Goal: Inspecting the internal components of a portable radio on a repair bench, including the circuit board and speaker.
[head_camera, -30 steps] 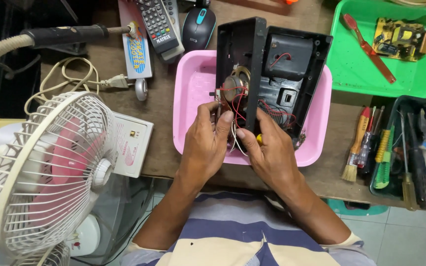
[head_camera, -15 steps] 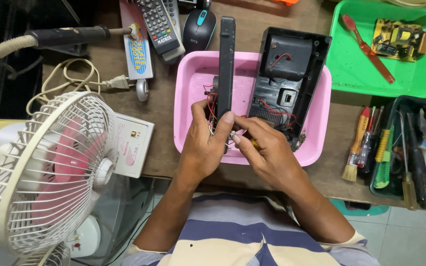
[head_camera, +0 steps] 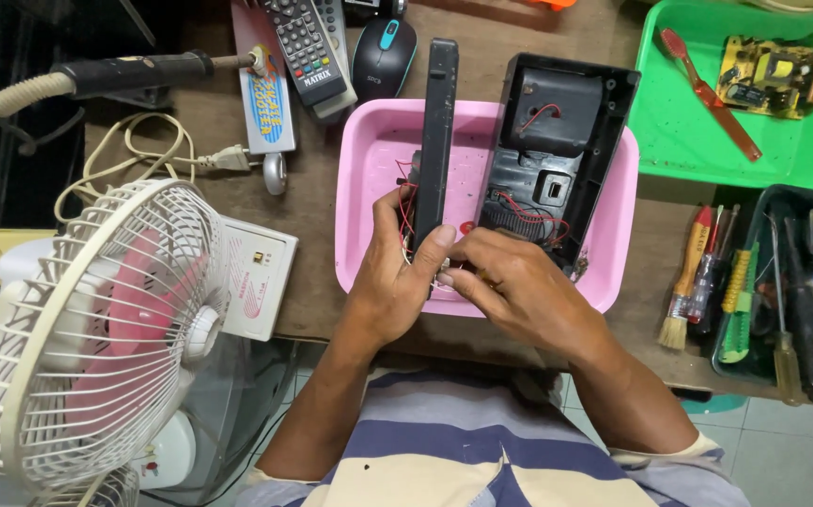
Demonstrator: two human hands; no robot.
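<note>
My left hand grips the lower end of a black plastic cover panel, held on edge over a pink tray. Red wires run from the panel's hidden side past my fingers. My right hand pinches at the same lower end, fingertips against my left thumb. The other half, an open black casing with red wiring inside, lies in the tray just right of the panel.
A white table fan stands at the left. Remote controls, a mouse, a soldering iron and a plug cord lie behind. A green tray holds a circuit board; tools fill a bin at the right.
The black cover panel has been swung from lying open and flat-faced to standing on edge. Both hands stayed at its lower end by the wires.
</note>
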